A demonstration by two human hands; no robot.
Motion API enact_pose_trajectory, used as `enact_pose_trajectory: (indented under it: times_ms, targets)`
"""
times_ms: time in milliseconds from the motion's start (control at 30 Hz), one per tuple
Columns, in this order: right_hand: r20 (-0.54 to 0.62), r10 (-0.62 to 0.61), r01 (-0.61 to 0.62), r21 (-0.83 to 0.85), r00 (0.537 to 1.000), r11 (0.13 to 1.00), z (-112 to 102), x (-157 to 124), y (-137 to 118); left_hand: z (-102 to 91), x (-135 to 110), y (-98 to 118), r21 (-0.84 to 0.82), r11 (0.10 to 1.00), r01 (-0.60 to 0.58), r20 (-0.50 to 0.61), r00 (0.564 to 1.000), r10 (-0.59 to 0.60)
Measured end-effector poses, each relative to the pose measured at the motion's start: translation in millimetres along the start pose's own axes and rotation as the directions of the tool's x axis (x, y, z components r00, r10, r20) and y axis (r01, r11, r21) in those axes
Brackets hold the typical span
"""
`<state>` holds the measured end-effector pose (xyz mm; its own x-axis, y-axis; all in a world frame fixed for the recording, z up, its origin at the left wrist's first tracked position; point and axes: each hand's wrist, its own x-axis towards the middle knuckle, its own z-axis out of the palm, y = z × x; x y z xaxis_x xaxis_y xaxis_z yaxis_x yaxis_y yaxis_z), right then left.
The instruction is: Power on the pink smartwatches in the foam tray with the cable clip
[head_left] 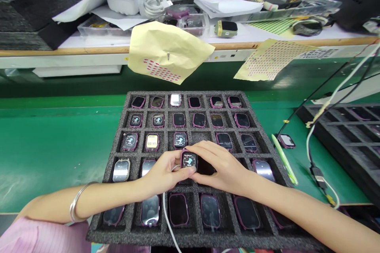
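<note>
A black foam tray point(118, 154) with square compartments lies on the green belt, filled with several pink-rimmed smartwatch bodies. My left hand point(163, 174) and my right hand point(221, 168) meet over the tray's middle and together hold one smartwatch point(189, 161) with a lit screen. My left fingers pinch its lower edge; my right hand covers its right side. A white cable point(166, 213) runs from under my left hand toward me. A silver bangle point(77, 201) sits on my left wrist. Some watches, such as a yellow-screened one point(152, 141), are lit; others are dark.
A second foam tray point(350, 134) lies at the right, with a loose watch point(286, 141), a green pen-like tool point(283, 158) and cables point(319, 174) between. Yellow sticker sheets point(166, 49) hang from the cluttered shelf point(89, 50) behind the belt.
</note>
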<state>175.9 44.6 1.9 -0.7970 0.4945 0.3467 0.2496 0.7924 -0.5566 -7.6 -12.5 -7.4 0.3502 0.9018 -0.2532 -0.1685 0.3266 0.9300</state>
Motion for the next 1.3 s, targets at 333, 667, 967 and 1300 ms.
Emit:
enact_pose_trajectory:
  times_ms: [333, 667, 967, 1300]
  targets:
    - [0.038, -0.003, 0.003, 0.011, 0.999, 1.0, 0.3, 0.0, 0.5, 1.4, 1.6, -1.7, -0.023, 1.0, 0.006, 0.012, 1.0, -0.005]
    - [0.036, 0.007, -0.008, 0.023, 0.999, 1.0, 0.0, -0.7, -0.2, 0.0, -0.3, -6.0, -0.003, 1.0, -0.008, -0.008, 1.0, 0.008]
    - [0.034, 0.017, -0.018, 0.033, 0.999, 0.999, -3.7, -0.3, -2.9, 2.5, -1.7, -0.8, 0.101, 0.995, -0.025, -0.016, 1.0, 0.026]
    - [0.069, 0.195, -0.184, -0.142, 0.978, 0.973, -41.1, 8.7, 28.5, 8.7, -5.0, 5.8, 0.149, 0.987, 0.057, 0.036, 0.997, -0.063]
